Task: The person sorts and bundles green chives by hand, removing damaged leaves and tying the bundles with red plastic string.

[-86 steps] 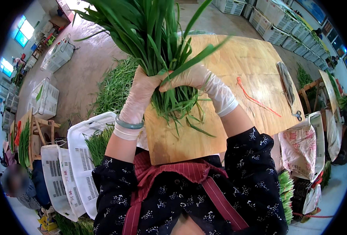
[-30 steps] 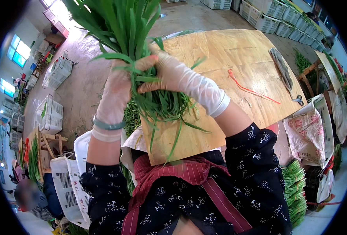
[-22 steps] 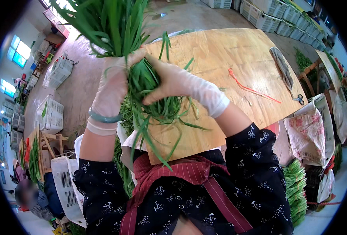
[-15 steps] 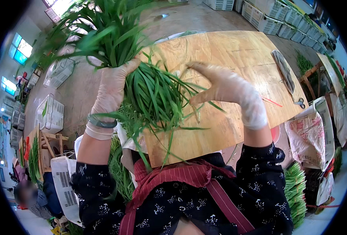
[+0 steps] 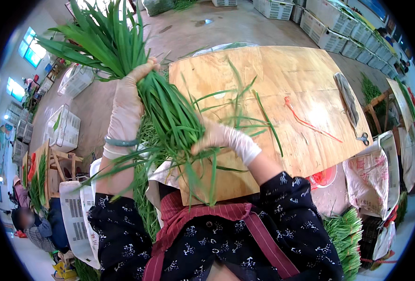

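My left hand [image 5: 135, 89], in a pale glove with a bracelet at the wrist, is closed around the middle of a thick bunch of garlic chives [image 5: 167, 105]. The bunch slants, its broad leaves spreading to the upper left and its other end hanging toward my body. At that lower end my gloved right hand [image 5: 217, 136] presses in from the right, fingers curled about the leaves and partly hidden. Loose leaves [image 5: 269, 122] stick out and lie on the wooden board [image 5: 306, 70] beneath. Some stray leaves below the bunch are blurred.
On the board's right lie red ties [image 5: 313, 125], a dark rolled cloth [image 5: 347, 100] and scissors [image 5: 363, 138]. A basin with red ties [image 5: 324, 178] stands below its edge. Chive bundles [image 5: 345, 239] are at lower right, a white crate [image 5: 74, 215] at left. Another person [image 5: 41, 229] sits far left.
My right hand has come leftward from open above the board to the bunch's lower end. The bunch has shifted slightly left, and loose leaves now trail over the board, where the red ties show more fully.
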`<state>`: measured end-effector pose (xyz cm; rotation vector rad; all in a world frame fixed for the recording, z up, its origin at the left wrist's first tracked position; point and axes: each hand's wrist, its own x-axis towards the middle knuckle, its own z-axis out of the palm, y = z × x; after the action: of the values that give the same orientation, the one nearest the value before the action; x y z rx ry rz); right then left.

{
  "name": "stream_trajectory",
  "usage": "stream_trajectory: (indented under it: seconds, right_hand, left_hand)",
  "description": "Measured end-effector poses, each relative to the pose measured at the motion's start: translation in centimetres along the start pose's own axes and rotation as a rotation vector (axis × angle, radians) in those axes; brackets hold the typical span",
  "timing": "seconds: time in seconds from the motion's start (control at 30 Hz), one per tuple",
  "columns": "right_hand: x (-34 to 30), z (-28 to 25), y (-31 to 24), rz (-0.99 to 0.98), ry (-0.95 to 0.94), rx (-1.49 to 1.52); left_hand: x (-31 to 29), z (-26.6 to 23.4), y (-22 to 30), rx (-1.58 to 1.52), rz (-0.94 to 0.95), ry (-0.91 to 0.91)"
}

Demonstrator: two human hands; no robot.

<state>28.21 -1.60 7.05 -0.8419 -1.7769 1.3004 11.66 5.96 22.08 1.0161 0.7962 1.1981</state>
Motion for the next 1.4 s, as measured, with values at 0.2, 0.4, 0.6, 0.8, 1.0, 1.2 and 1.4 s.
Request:
stream_trajectory:
  seconds: [0.2,0.4,0.6,0.8,1.0,1.2,1.4]
  right_hand:
    - [0.0,7.2,6.8,0.246,0.505,-0.706]
    - [-3.2,6.7,2.6,0.285,0.451,-0.846]
    - [-12.0,6.3,0.2,0.384,0.118,-0.994]
    - [-14.9,0.8,3.9,0.617,0.684,-1.246]
    - [7.6,-0.7,6.0,0.231,0.371,-0.636]
    - [20.5,-3.6,-3.6,-0.236,0.055,0.346]
    - [18.5,4.2,-5.9,0.096,-0.045,1.073]
  left_hand:
    - [2.4,-2.2,2.0,-0.04,-0.024,0.123]
    - [4.7,-6.0,2.8,0.043,0.063,0.221]
    - [5.2,-20.3,9.0,0.245,0.458,0.229]
    - [4.8,-20.1,11.4,-0.053,0.411,0.124]
    - [2.6,-20.6,11.2,-0.279,0.392,-0.097]
    - [-0.2,-19.4,12.2,-0.358,0.458,-0.106]
    - [1.5,-17.8,12.3,-0.231,0.553,0.025]
